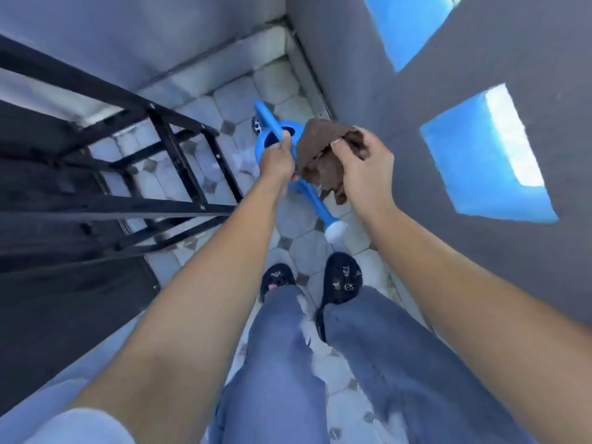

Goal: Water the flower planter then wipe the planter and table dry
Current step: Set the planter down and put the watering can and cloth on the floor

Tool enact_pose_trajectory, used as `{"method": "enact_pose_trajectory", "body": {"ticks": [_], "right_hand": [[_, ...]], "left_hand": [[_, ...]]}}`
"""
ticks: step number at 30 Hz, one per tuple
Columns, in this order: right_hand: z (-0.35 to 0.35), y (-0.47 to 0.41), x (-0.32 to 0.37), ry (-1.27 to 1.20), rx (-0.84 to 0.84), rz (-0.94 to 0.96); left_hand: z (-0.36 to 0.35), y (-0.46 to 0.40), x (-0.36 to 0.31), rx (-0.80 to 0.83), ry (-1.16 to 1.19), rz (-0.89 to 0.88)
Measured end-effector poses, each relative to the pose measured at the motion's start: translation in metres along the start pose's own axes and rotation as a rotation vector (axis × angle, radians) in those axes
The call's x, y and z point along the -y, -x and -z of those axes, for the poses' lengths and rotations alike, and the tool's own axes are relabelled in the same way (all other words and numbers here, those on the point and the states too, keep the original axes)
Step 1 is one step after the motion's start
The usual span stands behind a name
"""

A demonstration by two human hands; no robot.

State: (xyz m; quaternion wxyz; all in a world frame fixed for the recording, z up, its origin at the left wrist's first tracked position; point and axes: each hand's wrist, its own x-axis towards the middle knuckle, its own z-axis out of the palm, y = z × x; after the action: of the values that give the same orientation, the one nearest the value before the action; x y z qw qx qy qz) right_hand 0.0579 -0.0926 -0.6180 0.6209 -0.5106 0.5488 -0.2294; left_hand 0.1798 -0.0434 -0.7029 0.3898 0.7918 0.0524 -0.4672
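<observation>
A blue watering can (pixel 272 136) with a white spout head (pixel 335 231) hangs over the tiled floor, its spout pointing toward my feet. My left hand (pixel 276 161) is closed around its blue handle. A crumpled brown cloth (pixel 323 152) is bunched beside the can, and my right hand (pixel 365 168) grips it from the right. The black table (pixel 96 200) stands at the left, seen from above with its frame bars. No flower planter is in view.
A grey wall (pixel 416 107) with blue square openings rises close on the right. Another grey wall closes the far end. The narrow octagon-tiled floor (pixel 301 251) runs between table and wall. My legs in jeans and dark shoes (pixel 341 277) stand below the can.
</observation>
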Motion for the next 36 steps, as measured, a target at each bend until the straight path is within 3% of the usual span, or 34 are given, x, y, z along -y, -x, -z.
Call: {"method": "enact_pose_trajectory", "body": {"ticks": [10, 17, 22, 23, 26, 28, 32, 36], "right_hand": [[-0.005, -0.063, -0.083, -0.242, 0.071, -0.339], [-0.011, -0.068, -0.090, -0.323, 0.177, -0.407], [-0.025, -0.073, -0.082, -0.331, 0.329, -0.494], [-0.030, -0.075, -0.079, -0.340, 0.368, -0.511], [-0.046, -0.084, -0.073, -0.347, 0.443, -0.540], [-0.057, -0.090, -0.070, -0.312, 0.446, -0.530], [-0.075, -0.108, -0.071, -0.137, 0.347, -0.437], [-0.090, -0.130, -0.077, 0.138, 0.358, -0.328]], "left_hand": [[-0.009, -0.082, 0.047, 0.043, -0.032, 0.080], [0.008, -0.102, 0.054, 0.123, -0.053, 0.096], [0.025, -0.092, 0.045, -0.020, -0.030, -0.044], [0.030, -0.087, 0.043, 0.001, 0.034, -0.045], [0.042, -0.065, 0.040, 0.317, 0.366, 0.040], [0.047, -0.059, 0.045, 0.395, 0.443, 0.055], [0.057, -0.069, 0.044, 0.269, 0.461, 0.016], [0.050, -0.095, 0.045, 0.089, 0.377, -0.019]]}}
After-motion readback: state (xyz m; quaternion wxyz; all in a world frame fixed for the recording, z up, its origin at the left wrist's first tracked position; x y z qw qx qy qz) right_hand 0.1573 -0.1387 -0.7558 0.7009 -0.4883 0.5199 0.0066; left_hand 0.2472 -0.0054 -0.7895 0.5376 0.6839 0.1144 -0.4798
